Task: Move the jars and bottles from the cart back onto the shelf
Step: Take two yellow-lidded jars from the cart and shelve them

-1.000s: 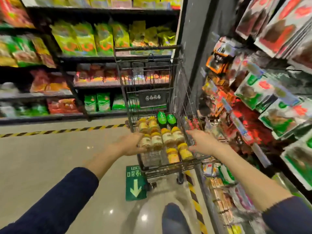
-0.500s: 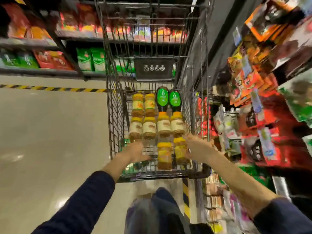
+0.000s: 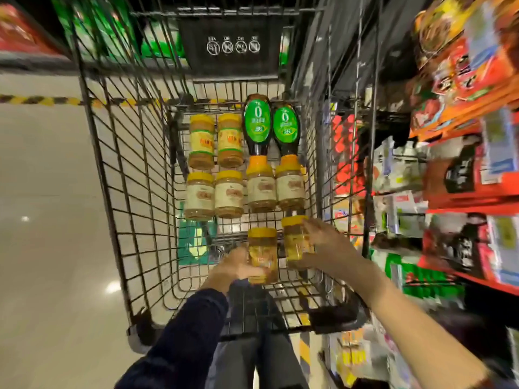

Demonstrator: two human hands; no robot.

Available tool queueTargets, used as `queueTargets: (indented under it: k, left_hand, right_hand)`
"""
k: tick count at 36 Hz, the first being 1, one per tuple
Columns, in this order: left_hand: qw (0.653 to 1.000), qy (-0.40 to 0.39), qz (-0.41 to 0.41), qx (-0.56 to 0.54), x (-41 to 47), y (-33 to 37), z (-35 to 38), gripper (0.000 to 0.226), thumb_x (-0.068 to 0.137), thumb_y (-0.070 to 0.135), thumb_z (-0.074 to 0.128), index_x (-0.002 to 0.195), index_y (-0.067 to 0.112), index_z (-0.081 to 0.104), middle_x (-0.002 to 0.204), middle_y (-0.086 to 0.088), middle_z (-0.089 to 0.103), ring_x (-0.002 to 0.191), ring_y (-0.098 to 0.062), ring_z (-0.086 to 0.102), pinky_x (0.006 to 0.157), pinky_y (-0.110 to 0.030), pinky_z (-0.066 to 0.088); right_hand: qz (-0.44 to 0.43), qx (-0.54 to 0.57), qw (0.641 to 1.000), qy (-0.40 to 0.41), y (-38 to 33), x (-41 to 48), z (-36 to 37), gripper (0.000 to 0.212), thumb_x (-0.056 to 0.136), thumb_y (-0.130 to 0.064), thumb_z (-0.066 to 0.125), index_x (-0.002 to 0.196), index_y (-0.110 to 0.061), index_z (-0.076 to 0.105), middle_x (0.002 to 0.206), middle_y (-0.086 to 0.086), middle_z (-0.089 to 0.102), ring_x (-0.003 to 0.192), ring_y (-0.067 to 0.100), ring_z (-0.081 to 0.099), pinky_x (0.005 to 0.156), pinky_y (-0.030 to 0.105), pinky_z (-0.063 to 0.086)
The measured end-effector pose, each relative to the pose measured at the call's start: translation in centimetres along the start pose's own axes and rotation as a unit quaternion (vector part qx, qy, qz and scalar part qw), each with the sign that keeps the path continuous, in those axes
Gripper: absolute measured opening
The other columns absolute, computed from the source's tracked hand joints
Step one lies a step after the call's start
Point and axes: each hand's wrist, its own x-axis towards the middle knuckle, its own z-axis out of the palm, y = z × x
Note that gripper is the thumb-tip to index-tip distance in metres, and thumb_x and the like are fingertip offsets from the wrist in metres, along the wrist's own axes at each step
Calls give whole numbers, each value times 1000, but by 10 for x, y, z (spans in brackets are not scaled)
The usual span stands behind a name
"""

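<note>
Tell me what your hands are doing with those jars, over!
Left hand grips near left jar. Right hand grips near right jar. Both low in cart. Other jars, two bottles lie beyond; nothing on top.

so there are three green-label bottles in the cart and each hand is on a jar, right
No: the head view shows two green-label bottles in the cart, not three. Each hand is on a jar: left hand, right hand.

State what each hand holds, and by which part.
The left hand grips the near left jar round its base end; the right hand grips the near right jar round its body.
</note>
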Motion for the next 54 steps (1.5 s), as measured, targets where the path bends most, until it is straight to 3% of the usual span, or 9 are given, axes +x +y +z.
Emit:
queueTargets:
  k: [8,11,14,22,32,40,43,47,54]
  left_hand:
    - [994,-19,-3,-105,20,-4,20,71,70,15,80,130,3,44,130,-14,54,122,-29,52,97,-24,40]
    - [989,-45,17,-142,26,-8,22,53,65,9,82,109,22,55,122,-14,59,118,-30,55,106,-45,40]
    - [984,-71,42,-155,50,-32,32,56,53,27,88,98,37,55,113,-7,65,111,-27,60,101,-51,43]
    - [978,-92,58,-176,12,-13,-1,38,73,10,76,105,24,61,104,-1,67,98,-14,64,82,-21,51]
    - [970,-64,75,-220,-48,-7,-62,76,54,35,88,121,21,54,112,2,68,107,-10,61,87,-23,48]
    - [968,-37,119,-216,-87,-2,-89,73,51,39,85,117,24,58,111,4,70,107,-10,63,96,-31,47]
    - [966,-35,131,-220,-92,-5,-92,77,47,45,83,117,24,59,111,3,70,107,-11,63,99,-37,46]
    - [965,-27,130,-224,-94,-10,-93,88,42,52,85,120,23,57,113,1,69,109,-14,63,101,-42,45]
    - [961,-16,139,-238,-97,-14,-94,77,47,44,81,118,22,59,111,4,70,104,-7,64,91,-29,49]
  right_hand:
    - [-15,23,999,25,8,17,8,70,85,-19,60,144,-11,24,144,11,34,130,29,38,102,31,35]
    - [-20,29,999,30,7,20,8,68,86,-19,58,144,-8,23,142,11,36,128,28,40,101,30,36]
    - [-20,56,998,34,6,21,8,69,86,-17,57,145,-9,22,142,11,36,129,27,39,99,28,35]
    - [16,152,988,21,6,26,16,66,81,-12,61,141,-12,32,133,11,43,123,29,44,100,34,41]
    - [144,134,980,21,21,71,66,24,85,-16,60,107,-10,54,103,11,62,97,29,61,82,34,51]
    - [199,118,972,46,12,77,73,19,91,-8,51,108,-2,53,91,12,56,95,29,62,80,35,51]
    - [191,133,970,75,12,77,78,27,87,-14,60,110,-5,50,94,8,57,95,26,61,84,36,52]
    - [176,170,968,59,14,76,84,65,71,-28,78,123,-10,42,108,9,59,104,27,57,95,43,47]
    - [204,263,943,-33,17,87,96,84,64,-37,82,130,-9,38,120,9,55,116,30,53,98,38,44]
